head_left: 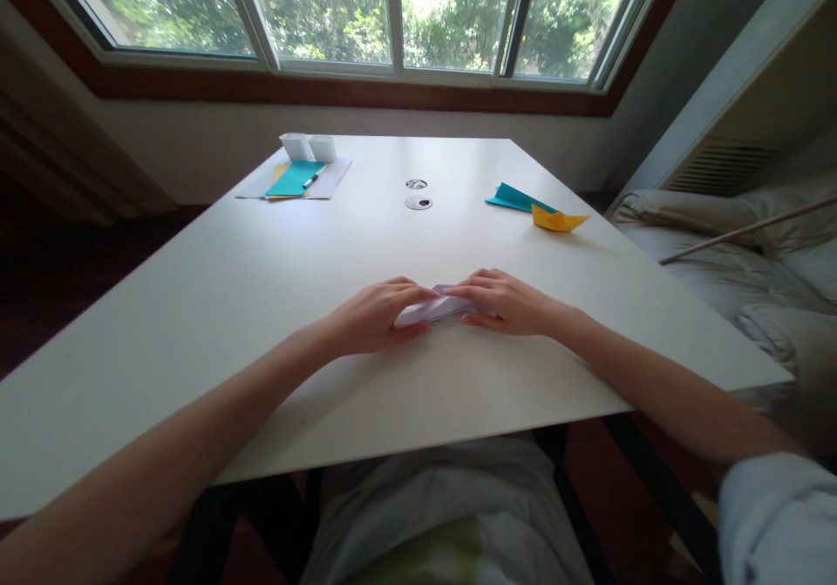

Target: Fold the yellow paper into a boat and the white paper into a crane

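Note:
A folded piece of white paper (437, 307) lies on the white table in front of me, partly covered by both hands. My left hand (387, 313) grips its left end, thumb along the near edge and fingers over the top. On the right end rests my right hand (497, 301), its fingers across the top and its thumb at the near side. The fingertips of the two hands come close together near the paper's raised middle. What lies under the palms is hidden.
An orange paper boat (558, 219) and a teal folded paper plane (516, 197) sit at the right. Far left are teal sheets (294, 179), a pen (314, 177) and white folded cards (309, 147). Two round grommets (418, 203) mark the table (196, 306).

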